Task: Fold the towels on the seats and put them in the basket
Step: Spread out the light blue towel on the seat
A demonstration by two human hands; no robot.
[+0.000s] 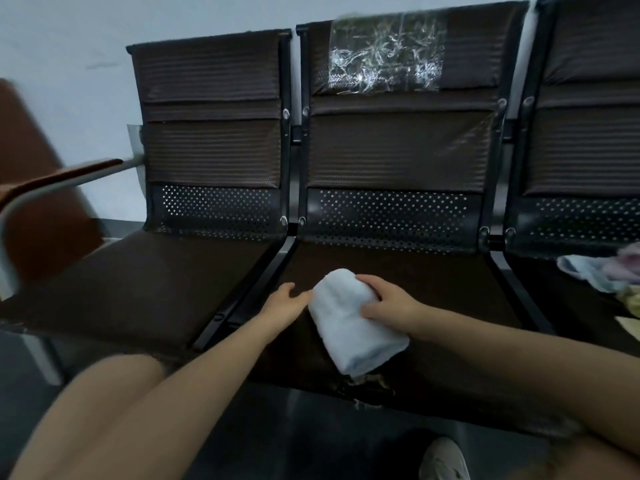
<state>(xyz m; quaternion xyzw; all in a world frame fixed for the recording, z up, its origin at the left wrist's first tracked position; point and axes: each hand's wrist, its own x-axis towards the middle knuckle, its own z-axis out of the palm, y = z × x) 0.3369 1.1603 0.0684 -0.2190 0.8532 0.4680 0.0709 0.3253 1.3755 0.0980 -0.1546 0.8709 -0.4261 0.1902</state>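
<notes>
Nearest my view: two bare knees at the bottom edge, and one pale shoe (444, 460) on the dark floor.
Item, white towel (353, 322): folded into a thick bundle, lying slantwise on the middle seat (450, 282), near its front edge.
Item, right hand (388, 304): I see the fingers curled over the towel's upper end and the thumb pressed into its side, gripping it.
Item, left hand (285, 304): fingers relaxed and nearly straight, tips touching the towel's left edge, holding nothing.
Item, loose towels (602, 270): pastel heap on the right seat, far right, unfolded.
Item, left seat (149, 289): dark, perforated back.
Item, torn upholstery at the middle seat's front lip.
</notes>
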